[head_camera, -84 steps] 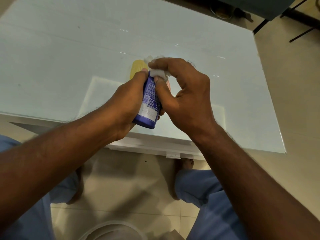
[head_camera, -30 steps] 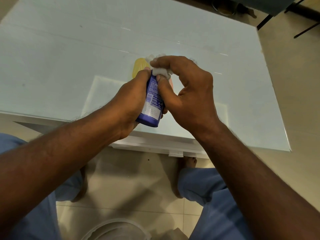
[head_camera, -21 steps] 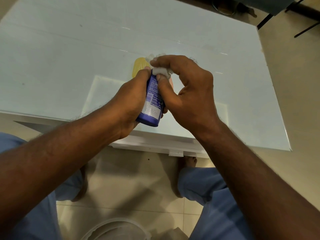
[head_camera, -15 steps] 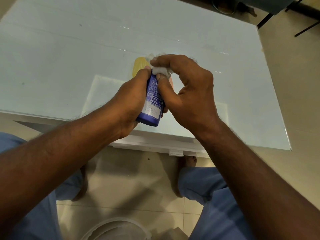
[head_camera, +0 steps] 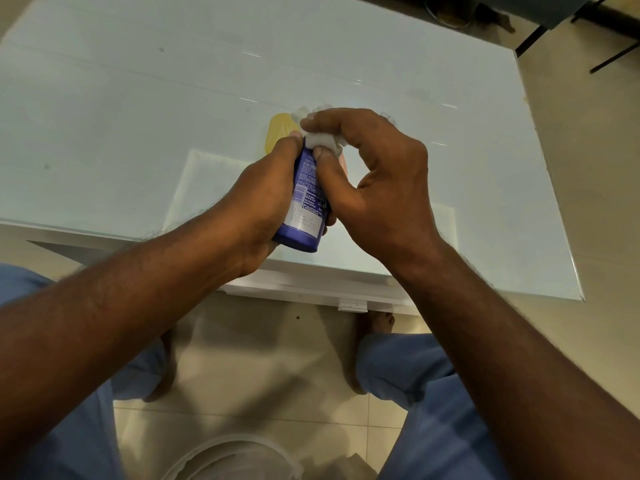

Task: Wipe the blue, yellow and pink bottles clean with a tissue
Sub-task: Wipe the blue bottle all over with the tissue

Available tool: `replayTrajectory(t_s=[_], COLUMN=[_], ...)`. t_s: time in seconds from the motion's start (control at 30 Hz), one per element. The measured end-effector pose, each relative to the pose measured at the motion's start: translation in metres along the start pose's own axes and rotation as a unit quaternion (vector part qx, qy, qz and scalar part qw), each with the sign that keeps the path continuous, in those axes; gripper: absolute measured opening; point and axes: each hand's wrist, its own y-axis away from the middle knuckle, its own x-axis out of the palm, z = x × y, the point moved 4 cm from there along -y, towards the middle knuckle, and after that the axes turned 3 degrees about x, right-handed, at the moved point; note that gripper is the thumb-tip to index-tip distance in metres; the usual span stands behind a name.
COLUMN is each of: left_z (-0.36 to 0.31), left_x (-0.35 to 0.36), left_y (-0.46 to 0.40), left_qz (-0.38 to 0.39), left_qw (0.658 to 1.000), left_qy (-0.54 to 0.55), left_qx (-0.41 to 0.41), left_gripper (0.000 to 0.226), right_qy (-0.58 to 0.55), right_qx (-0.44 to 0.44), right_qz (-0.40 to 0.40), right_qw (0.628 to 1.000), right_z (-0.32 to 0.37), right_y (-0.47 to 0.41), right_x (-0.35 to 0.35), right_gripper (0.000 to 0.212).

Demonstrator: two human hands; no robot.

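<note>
While the left hand (head_camera: 263, 199) wraps its curled fingers and thumb round the blue bottle (head_camera: 306, 202) and holds it tilted above the near edge of the glass table (head_camera: 121, 109), the right hand (head_camera: 377, 181) pinches a crumpled white tissue (head_camera: 323, 142) between thumb and bent fingers and presses it against the bottle's top end, at about twelve o'clock from the bottle's base. In the head view, the only one here, the yellow bottle (head_camera: 278, 133) lies on the glass at roughly eleven o'clock from the hands, partly hidden behind them, and a sliver of the pink bottle (head_camera: 343, 164) shows between the right thumb and palm, at about one o'clock from the blue one. The step in hand looks like cleaning the blue bottle's cap and shoulder. To do it well, the left hand should likely turn the bottle a little at a time so the tissue meets every side, then the right should draw the tissue down over the label toward the base, pressing firmly without squeezing so hard that the bottle slips.
</note>
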Motion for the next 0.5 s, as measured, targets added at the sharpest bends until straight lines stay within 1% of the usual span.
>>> replayTrajectory(t_s=[0.2,0.5], left_z=[-0.0013,-0.0005], left_x=[0.0,0.0005], left_y=[0.0007,0.0015], left_qz=[0.003,0.003], left_qw=[1.0,1.0], left_qy=[-0.002,0.003], left_qx=[0.009,-0.003], left_gripper=[0.037,0.038], right_qy=[-0.005,0.0], right_qx=[0.0,0.0], right_qz=[-0.001,0.001], right_qw=[1.0,1.0], right_z=[0.0,0.0011], right_y=[0.0004,0.0006], right_x=[0.0,0.0003], right_gripper=[0.026,0.026])
